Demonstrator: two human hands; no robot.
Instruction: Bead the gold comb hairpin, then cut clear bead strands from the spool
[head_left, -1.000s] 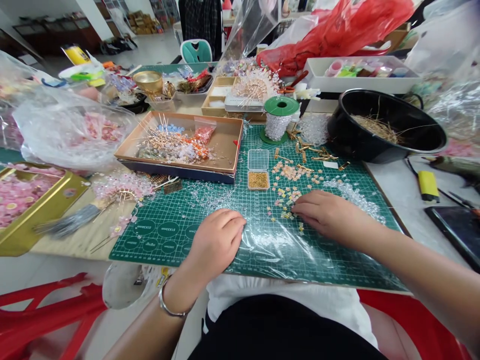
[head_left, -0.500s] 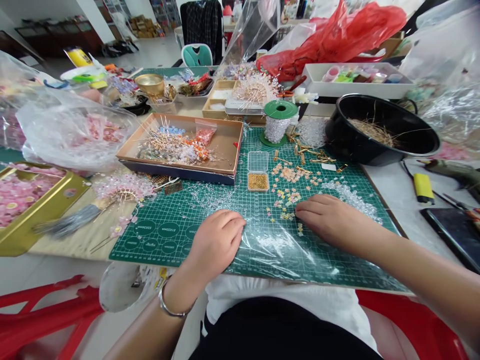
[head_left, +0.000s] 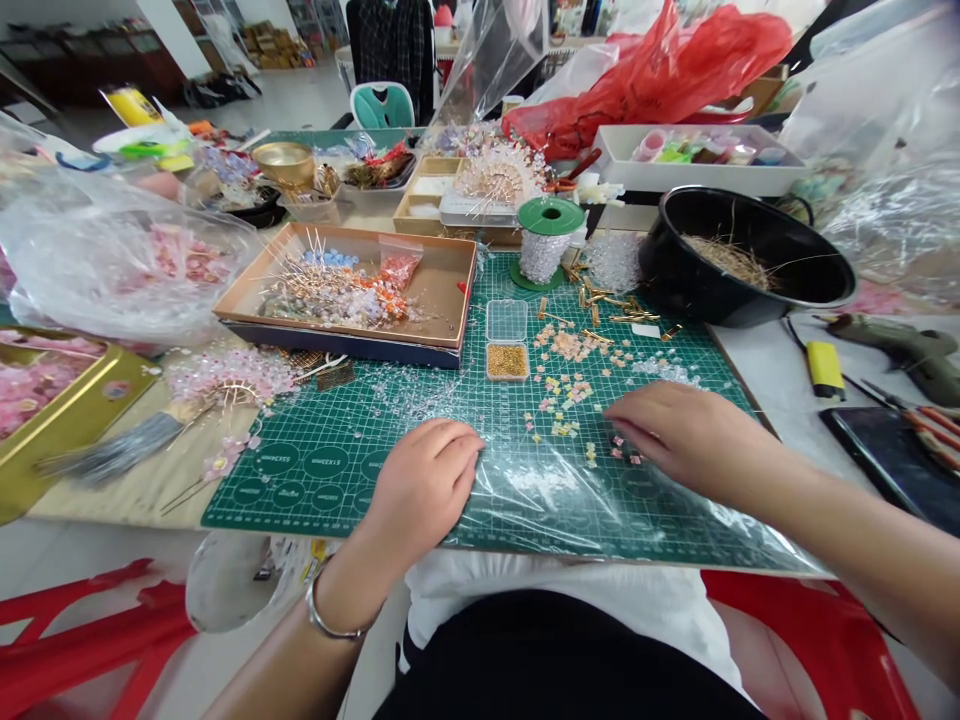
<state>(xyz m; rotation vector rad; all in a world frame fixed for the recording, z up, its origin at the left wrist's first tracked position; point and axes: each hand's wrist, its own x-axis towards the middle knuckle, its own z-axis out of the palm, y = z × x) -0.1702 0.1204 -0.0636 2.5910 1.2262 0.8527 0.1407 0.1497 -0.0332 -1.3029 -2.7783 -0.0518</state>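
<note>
Green cutting mat [head_left: 300,435], clear film [head_left: 540,515] across near edge. Right hand [head_left: 686,440] curled beside pastel flower pieces [head_left: 570,392], dark-pink bits [head_left: 636,459] close under it; grip hidden, cannot tell. Left hand [head_left: 426,485] rests palm-down on mat; its grip hidden too. Light fingertip strokes would suit, colours apart, clear of gold beads [head_left: 508,361]. Beyond: bead-strand spool [head_left: 544,255], black basin [head_left: 697,285]. Room: teal-backed chair [head_left: 382,105], pale floor [head_left: 307,100].

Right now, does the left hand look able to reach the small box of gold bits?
Probably yes: the left hand rests on the mat near the box, with nothing standing between them.
</note>
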